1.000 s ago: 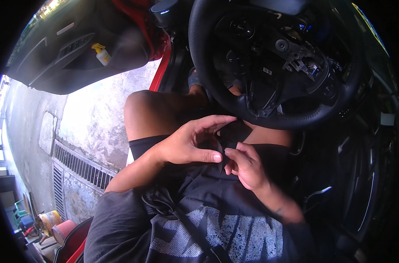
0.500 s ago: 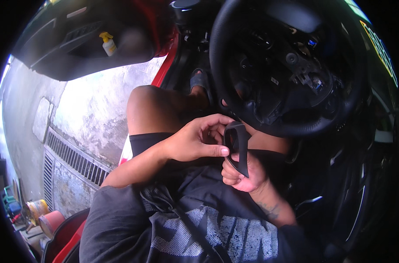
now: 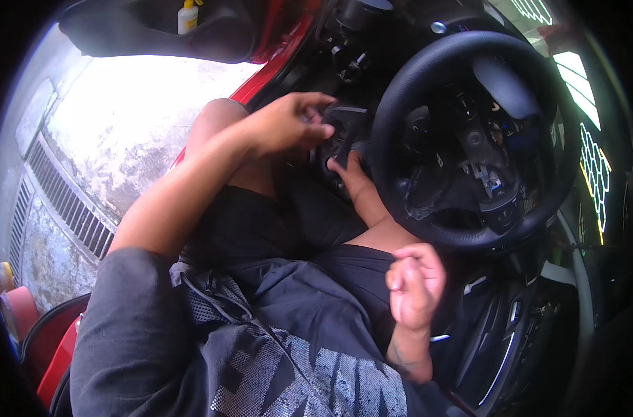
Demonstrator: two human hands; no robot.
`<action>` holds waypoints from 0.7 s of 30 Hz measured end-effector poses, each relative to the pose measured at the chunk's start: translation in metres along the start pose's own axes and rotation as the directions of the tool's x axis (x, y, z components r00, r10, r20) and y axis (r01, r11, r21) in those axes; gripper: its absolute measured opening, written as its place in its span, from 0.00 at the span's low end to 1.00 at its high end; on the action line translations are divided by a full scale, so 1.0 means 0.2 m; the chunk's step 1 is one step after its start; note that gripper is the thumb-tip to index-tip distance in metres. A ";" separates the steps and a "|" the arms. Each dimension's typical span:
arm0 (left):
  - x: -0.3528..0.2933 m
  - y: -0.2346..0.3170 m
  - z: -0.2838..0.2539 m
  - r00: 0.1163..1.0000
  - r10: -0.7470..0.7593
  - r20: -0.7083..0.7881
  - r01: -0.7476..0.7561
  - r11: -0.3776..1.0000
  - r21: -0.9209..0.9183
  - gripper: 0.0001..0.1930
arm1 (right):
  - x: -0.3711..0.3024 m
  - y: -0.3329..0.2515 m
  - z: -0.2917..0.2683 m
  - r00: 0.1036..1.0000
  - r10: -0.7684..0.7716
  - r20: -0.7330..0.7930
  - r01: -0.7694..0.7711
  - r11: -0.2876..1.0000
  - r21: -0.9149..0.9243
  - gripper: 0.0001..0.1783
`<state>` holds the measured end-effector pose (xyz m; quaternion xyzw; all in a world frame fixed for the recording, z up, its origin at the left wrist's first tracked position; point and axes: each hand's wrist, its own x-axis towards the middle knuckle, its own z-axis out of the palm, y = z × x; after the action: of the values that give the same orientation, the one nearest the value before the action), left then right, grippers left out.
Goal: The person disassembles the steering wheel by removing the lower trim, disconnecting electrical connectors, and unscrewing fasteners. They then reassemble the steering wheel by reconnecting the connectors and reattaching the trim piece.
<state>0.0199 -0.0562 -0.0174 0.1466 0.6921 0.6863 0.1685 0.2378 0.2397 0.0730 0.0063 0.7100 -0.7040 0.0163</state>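
My left hand point(image 3: 288, 125) is stretched forward over my left knee, fingers and thumb bent around the near edge of a black plastic trim piece point(image 3: 350, 111). This piece looks like a curved frame with an opening; it blends into the dark footwell behind it, so its outline is hard to follow. My right hand point(image 3: 417, 286) is raised palm up over my lap, below the steering wheel point(image 3: 393, 111). Its fingers curl in loosely and nothing shows in them. The wheel's centre cover is off, and brackets and wiring point(image 3: 480, 163) show inside.
To the left, the open car door point(image 3: 142, 35) holds a white spray bottle point(image 3: 188, 19) in its pocket. A floor drain grate point(image 3: 69, 191) runs through the concrete outside. Near the lower left stands a pink bucket point(image 3: 21, 309). The centre console point(image 3: 500, 340) lies to my right.
The trim piece has left my lap and moved forward with my left hand. My right hand has let go of it and drawn back, curling its fingers. The view has shifted.
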 end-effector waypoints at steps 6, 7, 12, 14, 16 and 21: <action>0.52 -0.01 0.08 0.863 0.380 0.334 -0.343 0.924 -0.167 0.32 | 0.22 -0.21 -0.05 0.957 -0.239 -0.162 0.209 0.960 -0.184 0.12; 0.56 -0.02 0.13 0.855 0.403 0.326 -0.337 0.910 -0.242 0.31 | 0.26 -0.21 -0.07 0.951 -0.251 -0.179 0.212 0.955 -0.209 0.08; 0.62 0.02 0.32 0.858 0.421 0.295 -0.254 0.846 -0.468 0.27 | 0.41 -0.17 -0.14 0.912 -0.343 -0.224 0.212 0.863 -0.458 0.14; 0.66 0.02 0.32 0.848 0.434 0.303 -0.252 0.834 -0.490 0.25 | 0.48 -0.14 -0.10 0.891 -0.398 -0.220 0.246 0.828 -0.503 0.19; 0.72 0.01 0.31 0.823 0.477 0.309 -0.296 0.823 -0.484 0.25 | 0.54 -0.13 -0.06 0.902 -0.374 -0.216 0.195 0.798 -0.571 0.22; 0.70 0.04 0.33 0.825 0.487 0.287 -0.358 0.843 -0.402 0.23 | 0.68 -0.05 0.00 0.847 -0.498 -0.188 0.201 0.626 -0.753 0.27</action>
<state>-0.0774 0.0634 -0.0132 0.3975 0.4704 0.7710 0.1620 0.1021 0.2373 0.0795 -0.0056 0.9001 -0.3496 -0.2601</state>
